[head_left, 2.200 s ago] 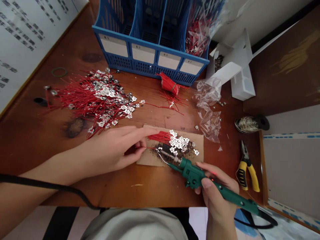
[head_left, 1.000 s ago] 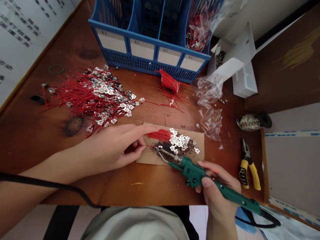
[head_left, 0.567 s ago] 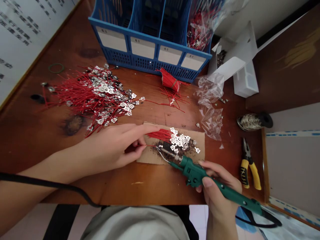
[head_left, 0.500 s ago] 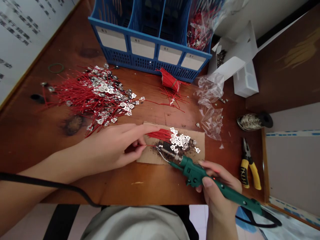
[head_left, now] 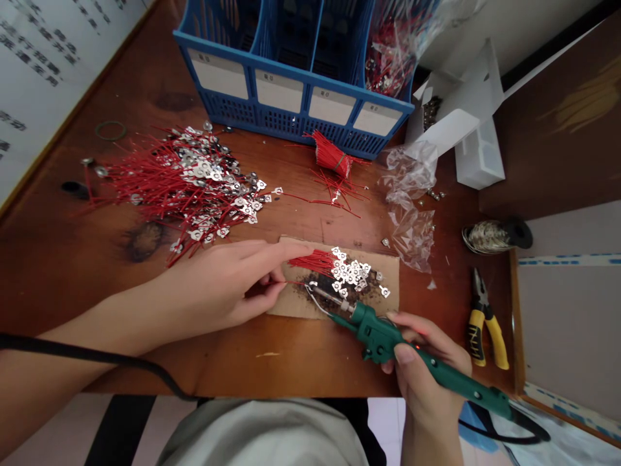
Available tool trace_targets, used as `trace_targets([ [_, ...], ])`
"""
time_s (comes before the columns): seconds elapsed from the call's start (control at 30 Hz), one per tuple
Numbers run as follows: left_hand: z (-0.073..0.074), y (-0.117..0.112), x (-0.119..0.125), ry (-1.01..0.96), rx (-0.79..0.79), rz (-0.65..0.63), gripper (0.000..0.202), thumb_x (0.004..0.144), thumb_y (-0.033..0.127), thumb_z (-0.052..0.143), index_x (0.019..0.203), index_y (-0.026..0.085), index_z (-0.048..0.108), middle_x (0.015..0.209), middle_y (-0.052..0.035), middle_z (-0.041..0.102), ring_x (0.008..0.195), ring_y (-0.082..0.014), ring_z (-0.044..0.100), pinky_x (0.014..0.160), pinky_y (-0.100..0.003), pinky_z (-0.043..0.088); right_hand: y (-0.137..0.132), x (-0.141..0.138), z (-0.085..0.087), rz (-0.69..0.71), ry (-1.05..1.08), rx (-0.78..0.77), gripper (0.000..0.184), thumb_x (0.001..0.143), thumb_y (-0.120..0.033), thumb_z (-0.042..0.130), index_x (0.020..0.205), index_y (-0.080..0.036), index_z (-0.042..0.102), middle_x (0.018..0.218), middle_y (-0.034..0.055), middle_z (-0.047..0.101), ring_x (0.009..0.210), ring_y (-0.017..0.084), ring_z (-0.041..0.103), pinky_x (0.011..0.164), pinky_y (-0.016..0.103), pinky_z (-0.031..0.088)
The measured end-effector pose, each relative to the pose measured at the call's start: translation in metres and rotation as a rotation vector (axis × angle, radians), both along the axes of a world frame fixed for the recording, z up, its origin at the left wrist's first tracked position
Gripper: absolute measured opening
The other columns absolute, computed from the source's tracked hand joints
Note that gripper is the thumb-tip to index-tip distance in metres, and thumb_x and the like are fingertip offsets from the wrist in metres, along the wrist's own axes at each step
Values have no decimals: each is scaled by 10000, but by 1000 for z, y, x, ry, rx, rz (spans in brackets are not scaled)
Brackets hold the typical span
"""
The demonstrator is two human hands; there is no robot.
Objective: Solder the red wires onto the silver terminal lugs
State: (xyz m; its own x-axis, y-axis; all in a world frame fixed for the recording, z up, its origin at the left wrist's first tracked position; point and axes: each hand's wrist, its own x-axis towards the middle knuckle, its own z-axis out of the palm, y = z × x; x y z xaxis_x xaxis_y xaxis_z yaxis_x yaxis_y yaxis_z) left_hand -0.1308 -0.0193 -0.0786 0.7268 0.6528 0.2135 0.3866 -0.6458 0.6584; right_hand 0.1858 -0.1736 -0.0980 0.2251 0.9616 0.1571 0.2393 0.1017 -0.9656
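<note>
My left hand (head_left: pixel 242 281) pinches a single red wire (head_left: pixel 295 283) over a scorched piece of cardboard (head_left: pixel 286 305). My right hand (head_left: pixel 429 362) is wrapped round a green soldering iron (head_left: pixel 381 333) with a solder feed tube; a small red light glows on its handle. The iron's tip meets the wire's far end, where a small metal tab (head_left: pixel 313 285) lies. Just behind, partly under my left index finger, a row of red wires (head_left: pixel 317 260) with silver metal terminals (head_left: pixel 352 272) rests on the cardboard.
A large heap of red wires with terminals (head_left: pixel 208 175) lies at left. Behind stand a blue divided rack (head_left: pixel 291 123) and a banded wire bundle (head_left: pixel 332 155). Plastic bags (head_left: pixel 412 233), a white box (head_left: pixel 478 158), a solder spool (head_left: pixel 490 236) and yellow-handled pliers (head_left: pixel 480 320) are at right.
The whole view has shifted very slightly. Both hands, the wire and the soldering iron keep the same positions relative to the cardboard.
</note>
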Motion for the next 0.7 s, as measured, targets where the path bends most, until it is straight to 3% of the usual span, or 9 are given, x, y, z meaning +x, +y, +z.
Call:
trace_targets([
  [0.4,-1,-1,-1,-1,-6,14,658,1061,218,593,1681,403,471,1026,0,743,883,-201,714,812,-292,552,0,0,-1,-27,-21,-6,251,995,-335,818,1202,-198,854,634,-6,646,424,162,625,434,232,516],
  [0.7,-4,-1,-2,0,22,-6,642,1071,202,581,1677,377,460,1044,-4,747,900,-198,718,850,-308,554,1,0,0,8,7,9,242,1017,-301,797,1246,-239,846,658,-13,663,443,161,652,446,219,529],
])
